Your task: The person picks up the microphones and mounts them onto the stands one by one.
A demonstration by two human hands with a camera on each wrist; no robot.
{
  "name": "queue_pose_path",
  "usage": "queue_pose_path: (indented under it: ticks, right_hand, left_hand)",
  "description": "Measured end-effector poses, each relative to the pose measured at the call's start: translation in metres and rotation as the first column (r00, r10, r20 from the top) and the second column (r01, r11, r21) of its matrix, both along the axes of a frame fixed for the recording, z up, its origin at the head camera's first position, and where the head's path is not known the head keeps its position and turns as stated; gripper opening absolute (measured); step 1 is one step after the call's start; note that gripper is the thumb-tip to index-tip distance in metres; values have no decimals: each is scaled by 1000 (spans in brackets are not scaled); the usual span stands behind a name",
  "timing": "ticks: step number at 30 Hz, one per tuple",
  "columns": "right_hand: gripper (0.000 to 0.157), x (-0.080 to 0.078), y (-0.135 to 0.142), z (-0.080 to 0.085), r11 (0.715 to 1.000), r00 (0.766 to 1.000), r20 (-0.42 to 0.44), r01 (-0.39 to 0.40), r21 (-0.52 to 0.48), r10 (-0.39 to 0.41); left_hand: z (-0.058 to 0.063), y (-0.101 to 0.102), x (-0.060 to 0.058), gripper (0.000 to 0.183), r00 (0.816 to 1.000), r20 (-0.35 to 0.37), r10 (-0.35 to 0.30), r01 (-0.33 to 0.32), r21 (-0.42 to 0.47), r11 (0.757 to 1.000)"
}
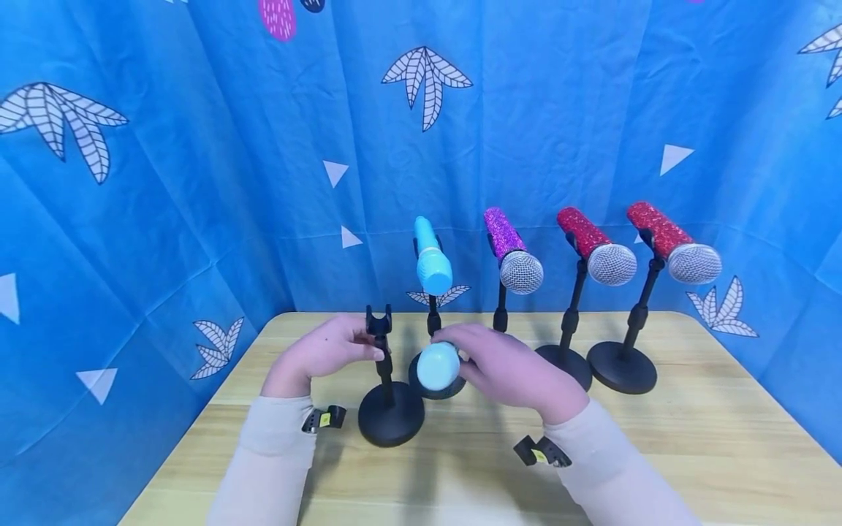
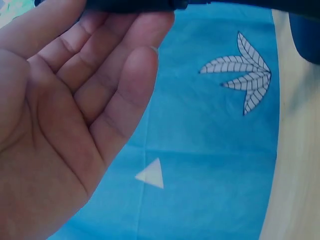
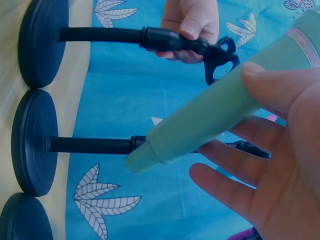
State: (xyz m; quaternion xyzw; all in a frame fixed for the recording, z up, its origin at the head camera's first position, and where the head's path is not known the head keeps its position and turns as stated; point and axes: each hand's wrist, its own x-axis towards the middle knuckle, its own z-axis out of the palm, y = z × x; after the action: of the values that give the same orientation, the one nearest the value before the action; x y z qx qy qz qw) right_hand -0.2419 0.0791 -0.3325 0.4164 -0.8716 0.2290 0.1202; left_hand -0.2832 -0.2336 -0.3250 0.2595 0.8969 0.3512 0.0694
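Observation:
My left hand (image 1: 327,346) grips the upper pole of an upright black microphone stand (image 1: 391,415), whose clip (image 3: 220,59) at the top is bare. In the left wrist view its fingers reach the dark pole at the top edge. A pale green microphone (image 3: 205,117) is pinched between the thumb and fingers of my right hand (image 1: 509,365), just right of that stand. Its rounded head points at me in the head view; its narrow tail lies near the bare clip in the right wrist view.
Behind, a light blue microphone (image 1: 433,267) sits on a second stand. Farther right, a purple glittery microphone (image 1: 505,235) and two red glittery ones (image 1: 585,232) rest on stands. A wooden table (image 1: 710,431) bears them all, with a blue patterned cloth (image 1: 552,131) around it.

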Motion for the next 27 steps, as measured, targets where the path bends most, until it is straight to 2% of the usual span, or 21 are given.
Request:
queue_pose_path:
  ticks: [4, 12, 18, 23, 27]
  right_hand:
    - [49, 0, 4, 3, 997, 998, 14, 56, -55, -55]
    - [49, 4, 12, 11, 978, 992, 11, 127, -167, -127]
    - [44, 4, 12, 11, 960, 991, 47, 130, -247, -122]
    - [42, 4, 14, 12, 943, 993, 31, 116, -311, -112]
    - [42, 4, 15, 13, 935, 996, 45, 91, -344, -80]
  left_hand:
    - [0, 14, 6, 5, 999, 15, -34, 34, -27, 999]
    - [-4, 49, 15, 5, 984, -8, -177, 177, 17, 984]
    - [-5, 71, 26, 5, 981, -42, -188, 187, -27, 982]
    - [-8, 85, 32, 4, 976, -44, -215, 215, -10, 977]
    - [-9, 94, 37, 5, 979, -36, -199, 198, -8, 980]
